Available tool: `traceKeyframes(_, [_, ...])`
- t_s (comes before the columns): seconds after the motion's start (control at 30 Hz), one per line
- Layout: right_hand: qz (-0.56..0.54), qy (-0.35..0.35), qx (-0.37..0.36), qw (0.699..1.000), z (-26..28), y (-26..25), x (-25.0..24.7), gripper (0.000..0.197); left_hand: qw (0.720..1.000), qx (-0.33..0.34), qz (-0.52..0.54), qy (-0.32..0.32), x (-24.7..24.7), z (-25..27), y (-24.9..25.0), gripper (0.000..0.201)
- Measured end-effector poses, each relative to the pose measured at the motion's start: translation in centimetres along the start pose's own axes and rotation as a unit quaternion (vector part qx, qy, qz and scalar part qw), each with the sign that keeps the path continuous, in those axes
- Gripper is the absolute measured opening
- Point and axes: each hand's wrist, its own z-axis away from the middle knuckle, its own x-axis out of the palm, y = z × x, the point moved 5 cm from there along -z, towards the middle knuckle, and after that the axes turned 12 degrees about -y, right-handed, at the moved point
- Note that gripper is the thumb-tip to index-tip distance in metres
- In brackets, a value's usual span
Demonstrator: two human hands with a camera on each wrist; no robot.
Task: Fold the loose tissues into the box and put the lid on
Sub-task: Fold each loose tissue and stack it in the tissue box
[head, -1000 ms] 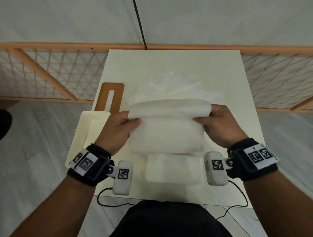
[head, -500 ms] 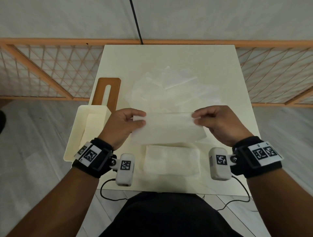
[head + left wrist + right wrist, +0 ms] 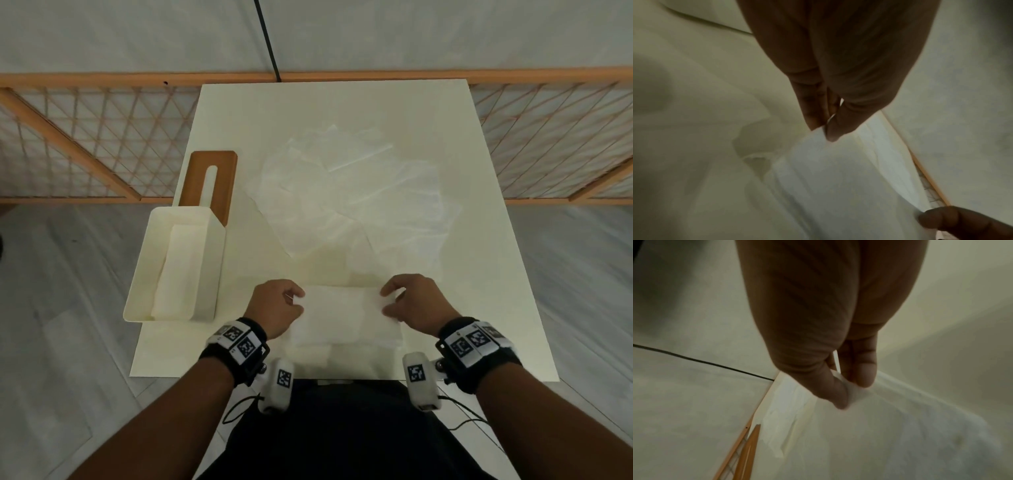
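We read no brand or lettering anywhere; the only markings are the black-and-white square codes on the wrist bands and on the two white camera pods below the wrists.

Our left hand pinches the left end of a folded tissue between thumb and fingertips, and our right hand pinches its right end the same way; the wrist views show each thumb closed against the fingers on the white sheet. The tissue is a flat band whose long axis runs left to right across the near edge of the table, between our hands. It lies over a second folded stack, whose near edge shows just below it.

Farther back on the table the loose tissues lie spread in a crumpled, overlapping heap. At the left edge the cream box stands open, its long axis running away from us, with white tissue inside. The brown lid, slot pointing away from us, lies just behind the box, touching it.
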Motion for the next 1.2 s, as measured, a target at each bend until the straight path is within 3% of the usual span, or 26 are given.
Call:
traceKeyframes(0.43, [0.073, 0.025, -0.005, 0.997, -1.0, 0.3, 0.8, 0.025, 0.999, -0.006, -0.032, 0.023, 0.7, -1.5, -1.5, 0.010])
traceKeyframes(0.53, [0.079, 0.061, -0.035, 0.994, -1.0, -0.2, 0.0, 0.023, 0.997, -0.022, -0.027, 0.069, -1.6, -3.0, -1.1, 0.008])
traceKeyframes(0.63, [0.074, 0.091, -0.042, 0.992, -0.7, -0.8, -1.0, 0.021, 0.993, -0.019, -0.049, 0.102, -3.9, -6.2, -0.4, 0.029])
traceKeyframes(0.73, [0.074, 0.085, -0.039, 0.993, -0.4, -1.0, -1.5, 0.020, 0.992, 0.003, -0.109, 0.065, -4.3, -9.6, 0.1, 0.051])
traceKeyframes(0.87, [0.058, 0.095, -0.032, 0.993, 0.2, -1.1, -2.3, 0.017, 0.977, 0.014, -0.202, 0.068, -4.7, -11.5, 0.2, 0.023])
traceKeyframes(0.97, [0.052, 0.095, -0.032, 0.994, 0.2, -1.8, -2.8, 0.014, 0.979, 0.025, -0.171, 0.105, -5.5, -11.1, 0.4, 0.014])
traceKeyframes(1.1, [0.050, 0.090, -0.050, 0.993, -0.5, -3.8, -3.5, 0.015, 0.977, 0.097, -0.101, 0.161, -7.9, -8.8, 2.6, 0.005])
traceKeyframes(1.2, [0.031, 0.101, -0.102, 0.989, -0.8, -6.8, -4.0, 0.040, 0.980, 0.154, -0.033, 0.124, -10.3, -6.3, 5.9, 0.018])
